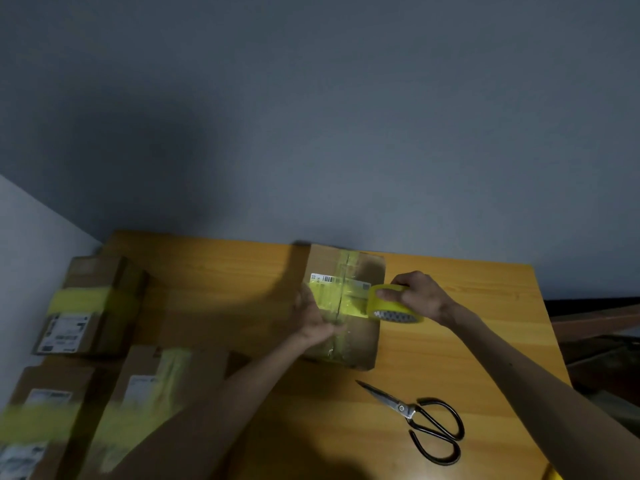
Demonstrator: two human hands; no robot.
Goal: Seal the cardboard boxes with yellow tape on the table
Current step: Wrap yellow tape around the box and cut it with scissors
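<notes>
While three boxes [86, 306] banded in yellow sat closed at the left of the table [485, 341], your left hand [313, 320] lay flat, fingers straight, on the middle cardboard box [360, 344], its flaps closed under a yellow strip. Your right hand [419, 296] gripped the tape roll [391, 306] at the box's right edge. Scissors [419, 414] lay shut nearer you; a grey wall [311, 116] stood behind.

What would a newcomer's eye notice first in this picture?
Probably the yellow tape roll, gripped by the right hand over the middle box, with the left hand pressing its top. Then the scissors lying nearer on the table, and taped boxes at left.
</notes>
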